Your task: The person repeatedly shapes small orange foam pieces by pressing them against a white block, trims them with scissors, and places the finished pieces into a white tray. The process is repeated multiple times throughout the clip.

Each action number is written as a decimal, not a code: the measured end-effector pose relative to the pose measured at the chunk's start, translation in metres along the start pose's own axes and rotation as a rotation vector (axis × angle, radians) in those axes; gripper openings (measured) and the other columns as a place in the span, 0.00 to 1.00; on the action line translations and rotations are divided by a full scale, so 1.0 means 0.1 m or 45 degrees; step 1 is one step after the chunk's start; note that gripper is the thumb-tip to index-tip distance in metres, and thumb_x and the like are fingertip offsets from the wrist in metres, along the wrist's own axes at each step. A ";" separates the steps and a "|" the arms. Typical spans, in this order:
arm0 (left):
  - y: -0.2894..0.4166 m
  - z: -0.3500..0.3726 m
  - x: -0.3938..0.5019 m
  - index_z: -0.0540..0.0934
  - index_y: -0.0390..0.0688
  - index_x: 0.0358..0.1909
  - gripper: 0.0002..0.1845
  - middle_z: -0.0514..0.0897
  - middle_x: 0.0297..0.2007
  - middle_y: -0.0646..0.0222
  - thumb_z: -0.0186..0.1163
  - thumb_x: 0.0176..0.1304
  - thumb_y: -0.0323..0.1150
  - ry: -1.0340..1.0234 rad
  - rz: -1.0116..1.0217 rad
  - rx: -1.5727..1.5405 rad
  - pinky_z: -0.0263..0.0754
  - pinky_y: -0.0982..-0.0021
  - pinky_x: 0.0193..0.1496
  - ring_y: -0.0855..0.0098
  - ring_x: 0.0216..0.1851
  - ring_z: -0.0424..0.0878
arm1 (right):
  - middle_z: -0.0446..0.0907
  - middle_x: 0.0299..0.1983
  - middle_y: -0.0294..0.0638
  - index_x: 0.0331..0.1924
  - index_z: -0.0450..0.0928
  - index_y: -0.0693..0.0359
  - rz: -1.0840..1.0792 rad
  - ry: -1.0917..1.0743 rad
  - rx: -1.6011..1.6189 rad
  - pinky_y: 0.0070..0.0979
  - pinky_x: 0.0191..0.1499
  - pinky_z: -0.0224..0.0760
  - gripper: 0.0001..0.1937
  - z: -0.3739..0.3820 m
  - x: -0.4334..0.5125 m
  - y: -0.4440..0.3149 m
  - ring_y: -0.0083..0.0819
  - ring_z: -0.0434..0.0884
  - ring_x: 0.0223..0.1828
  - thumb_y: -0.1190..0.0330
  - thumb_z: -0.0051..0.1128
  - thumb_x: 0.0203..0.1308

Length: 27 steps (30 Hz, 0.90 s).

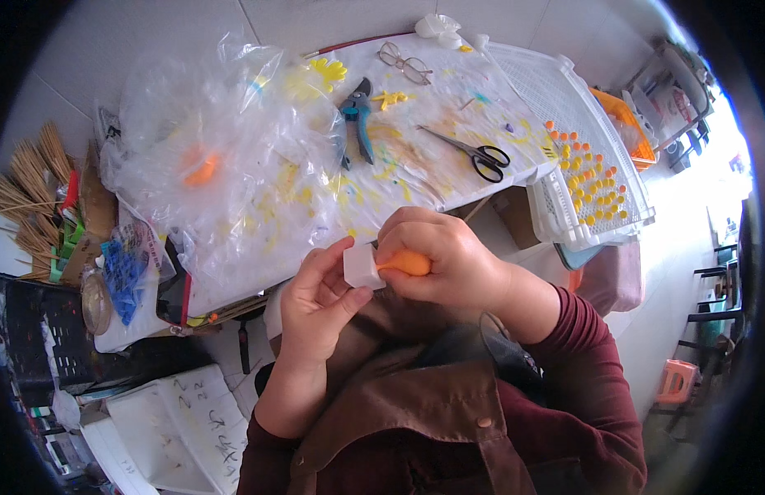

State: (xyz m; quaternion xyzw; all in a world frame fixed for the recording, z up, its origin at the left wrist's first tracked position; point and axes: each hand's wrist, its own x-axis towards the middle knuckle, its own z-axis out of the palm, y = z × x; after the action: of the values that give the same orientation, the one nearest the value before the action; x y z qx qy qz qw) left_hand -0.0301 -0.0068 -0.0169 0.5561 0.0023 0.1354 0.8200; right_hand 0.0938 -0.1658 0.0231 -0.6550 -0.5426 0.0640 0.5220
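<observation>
My left hand [317, 291] holds a small white block [361, 267] between thumb and fingers, just off the near table edge. Against the block's right side, my right hand [438, 257] grips a soft-looking orange piece [412, 263] with a rounded end and a narrow neck. The fingers hide where the piece and the block meet. Beyond the hands, black-handled scissors [481, 158] and blue-handled pruning shears [359, 120] lie on the paint-stained white table cover [407, 179]. Near the shears are a yellow flower-like piece [391, 99] and a pair of glasses [407, 65].
Clear plastic bags [221, 142] cover the table's left part, with an orange thing inside. A white mesh tray [543, 77] with several orange and yellow balls stands at right. Bundled thin sticks [33, 185] are at far left, above a black crate [48, 340]. A white foam box [172, 427] sits lower left.
</observation>
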 end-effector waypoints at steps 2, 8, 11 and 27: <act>0.00 -0.08 0.07 0.71 0.33 0.59 0.28 0.72 0.49 0.69 0.63 0.54 0.15 -0.017 -0.038 -0.027 0.71 0.69 0.59 0.70 0.54 0.75 | 0.77 0.36 0.44 0.35 0.77 0.63 0.040 -0.033 0.031 0.32 0.42 0.73 0.10 -0.01 0.11 0.05 0.42 0.78 0.39 0.76 0.64 0.47; 0.07 -0.32 0.39 0.73 0.36 0.55 0.25 0.69 0.55 0.62 0.62 0.55 0.14 -0.051 0.196 0.189 0.72 0.70 0.56 0.69 0.56 0.74 | 0.79 0.39 0.43 0.38 0.78 0.63 0.324 -0.012 0.306 0.29 0.47 0.72 0.11 -0.09 0.49 0.23 0.36 0.79 0.43 0.75 0.66 0.49; 0.11 -0.42 0.61 0.73 0.37 0.56 0.26 0.69 0.57 0.57 0.61 0.54 0.12 -0.112 0.200 0.230 0.74 0.71 0.54 0.66 0.56 0.74 | 0.78 0.40 0.43 0.39 0.78 0.62 0.220 0.020 0.252 0.29 0.46 0.72 0.12 -0.05 0.64 0.35 0.36 0.79 0.42 0.75 0.67 0.49; 0.14 -0.03 0.31 0.73 0.36 0.59 0.23 0.70 0.60 0.57 0.59 0.61 0.18 -0.096 0.086 -0.014 0.69 0.69 0.61 0.67 0.59 0.73 | 0.77 0.40 0.42 0.37 0.77 0.61 -0.074 0.020 0.115 0.29 0.45 0.72 0.10 -0.21 0.30 0.15 0.37 0.78 0.41 0.77 0.64 0.49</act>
State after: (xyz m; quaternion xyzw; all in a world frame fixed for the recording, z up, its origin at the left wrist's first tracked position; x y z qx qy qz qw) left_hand -0.0038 0.0075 -0.0008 0.5560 -0.0482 0.1418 0.8176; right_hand 0.1294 -0.1534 0.0352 -0.6152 -0.5538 0.0679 0.5569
